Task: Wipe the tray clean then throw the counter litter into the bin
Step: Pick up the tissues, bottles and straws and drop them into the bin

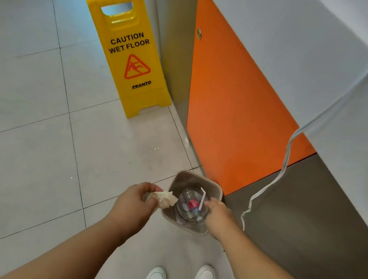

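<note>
Paper tissue (165,199) pinched in left hand (137,200) fingers (155,189) beside bin (196,175); straw (202,197) pinched by right hand (218,209) fingers (208,204) over it.

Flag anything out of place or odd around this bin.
A white cable dangles off the counter across the orange door, hanging down beside the bin. A small white scrap lies on the floor at the door's foot.

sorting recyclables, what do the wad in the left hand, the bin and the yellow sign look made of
The wad looks like tissue paper: matte, soft crumpled folds. The bin is probably plastic: smooth beige walls, rounded rim. The sign seems moulded plastic: glossy yellow, cut-out handle.
</note>
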The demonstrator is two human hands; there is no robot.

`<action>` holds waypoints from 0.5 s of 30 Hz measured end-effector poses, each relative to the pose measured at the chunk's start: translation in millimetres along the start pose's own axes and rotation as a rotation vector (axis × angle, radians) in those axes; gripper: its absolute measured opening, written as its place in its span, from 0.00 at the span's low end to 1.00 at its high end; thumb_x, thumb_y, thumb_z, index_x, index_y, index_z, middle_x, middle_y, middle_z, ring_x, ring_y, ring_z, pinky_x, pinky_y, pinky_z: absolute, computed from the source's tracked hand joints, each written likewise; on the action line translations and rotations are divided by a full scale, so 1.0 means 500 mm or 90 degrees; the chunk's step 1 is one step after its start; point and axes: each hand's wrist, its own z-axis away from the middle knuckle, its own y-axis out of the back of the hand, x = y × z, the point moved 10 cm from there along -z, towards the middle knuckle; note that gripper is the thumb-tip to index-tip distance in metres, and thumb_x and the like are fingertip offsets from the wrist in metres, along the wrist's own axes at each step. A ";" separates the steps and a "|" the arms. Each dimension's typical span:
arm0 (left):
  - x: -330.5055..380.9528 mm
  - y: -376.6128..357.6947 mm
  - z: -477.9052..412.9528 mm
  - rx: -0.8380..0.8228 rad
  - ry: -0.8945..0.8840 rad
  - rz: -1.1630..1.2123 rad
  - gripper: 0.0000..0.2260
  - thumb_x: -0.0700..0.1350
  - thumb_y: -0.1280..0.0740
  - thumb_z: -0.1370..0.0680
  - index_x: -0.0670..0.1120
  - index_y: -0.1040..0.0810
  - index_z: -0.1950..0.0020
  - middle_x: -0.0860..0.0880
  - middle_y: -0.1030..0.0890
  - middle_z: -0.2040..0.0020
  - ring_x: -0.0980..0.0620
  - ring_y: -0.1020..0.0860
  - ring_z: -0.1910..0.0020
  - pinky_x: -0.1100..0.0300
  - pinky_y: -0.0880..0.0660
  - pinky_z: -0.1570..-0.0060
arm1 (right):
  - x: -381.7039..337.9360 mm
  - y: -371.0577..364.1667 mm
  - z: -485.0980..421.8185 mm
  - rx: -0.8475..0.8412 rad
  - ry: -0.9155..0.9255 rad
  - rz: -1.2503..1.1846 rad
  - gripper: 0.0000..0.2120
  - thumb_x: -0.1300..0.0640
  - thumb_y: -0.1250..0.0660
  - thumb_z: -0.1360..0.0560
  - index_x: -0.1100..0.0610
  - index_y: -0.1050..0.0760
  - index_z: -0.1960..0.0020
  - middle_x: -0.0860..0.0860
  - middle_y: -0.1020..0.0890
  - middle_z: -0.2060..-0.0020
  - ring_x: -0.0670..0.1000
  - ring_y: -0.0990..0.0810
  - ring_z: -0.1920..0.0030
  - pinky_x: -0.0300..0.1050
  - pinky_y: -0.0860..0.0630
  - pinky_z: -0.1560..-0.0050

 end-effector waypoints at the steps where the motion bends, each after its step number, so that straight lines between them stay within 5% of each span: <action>1: -0.003 -0.009 -0.002 -0.013 -0.001 0.011 0.08 0.42 0.38 0.24 0.53 0.21 0.51 0.52 0.18 0.55 0.50 0.21 0.55 0.55 0.23 0.55 | -0.001 -0.010 -0.001 -0.008 0.017 -0.033 0.14 0.60 0.41 0.21 0.56 0.26 0.37 0.55 0.26 0.35 0.56 0.27 0.38 0.42 0.31 0.40; 5: -0.005 -0.058 -0.011 -0.089 -0.010 0.083 0.08 0.43 0.38 0.24 0.51 0.20 0.50 0.49 0.18 0.56 0.52 0.23 0.60 0.60 0.27 0.61 | -0.042 -0.053 0.029 -0.067 0.071 -0.274 0.08 0.53 0.40 0.20 0.48 0.23 0.46 0.51 0.20 0.43 0.51 0.22 0.46 0.49 0.26 0.41; 8: -0.009 -0.093 -0.017 -0.127 0.006 0.189 0.11 0.49 0.42 0.20 0.51 0.19 0.50 0.47 0.18 0.50 0.51 0.21 0.53 0.55 0.24 0.49 | -0.089 -0.084 0.049 -0.148 0.091 -0.486 0.09 0.50 0.39 0.21 0.45 0.24 0.43 0.45 0.18 0.50 0.48 0.18 0.49 0.48 0.21 0.47; 11: -0.013 -0.133 -0.019 -0.181 0.053 0.286 0.20 0.59 0.47 0.19 0.52 0.21 0.41 0.51 0.17 0.45 0.53 0.21 0.44 0.51 0.29 0.36 | -0.113 -0.093 0.044 -0.139 0.147 -0.500 0.10 0.52 0.36 0.22 0.45 0.23 0.41 0.46 0.17 0.48 0.49 0.19 0.44 0.50 0.21 0.44; 15: -0.008 -0.161 -0.016 -0.208 0.076 0.338 0.18 0.59 0.49 0.19 0.56 0.22 0.45 0.58 0.17 0.50 0.64 0.21 0.49 0.59 0.30 0.39 | -0.080 -0.100 0.019 -0.077 0.113 -0.459 0.14 0.55 0.35 0.26 0.45 0.24 0.41 0.48 0.18 0.47 0.50 0.20 0.44 0.55 0.24 0.40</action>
